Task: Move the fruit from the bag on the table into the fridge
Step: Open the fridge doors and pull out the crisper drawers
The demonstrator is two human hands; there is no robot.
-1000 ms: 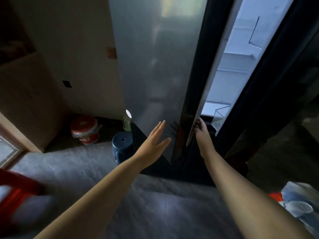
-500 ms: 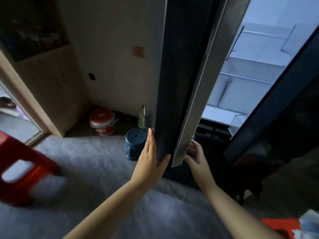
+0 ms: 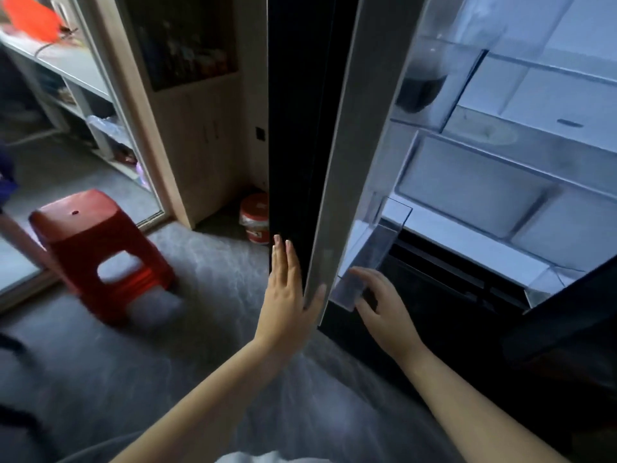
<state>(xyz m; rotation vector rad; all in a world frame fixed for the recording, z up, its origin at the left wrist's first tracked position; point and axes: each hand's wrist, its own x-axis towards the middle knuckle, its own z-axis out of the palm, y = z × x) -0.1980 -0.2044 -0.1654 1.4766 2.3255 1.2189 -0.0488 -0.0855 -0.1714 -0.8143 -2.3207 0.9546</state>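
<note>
The left hand (image 3: 287, 292) lies flat, fingers straight, on the tall black fridge door (image 3: 300, 128), which stands open in front of the person. The right hand (image 3: 384, 302), fingers loose and apart, is at the clear plastic door bin (image 3: 374, 255).

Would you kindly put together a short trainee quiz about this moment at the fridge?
1. True or false: the left hand lies with straight fingers against the open fridge door.
2. Which stands on the floor to the left of the door? A) red stool B) green bucket C) white chair
3. Short answer: does the right hand hold any fruit?

Key: 1 true; 2 A; 3 no.
</note>
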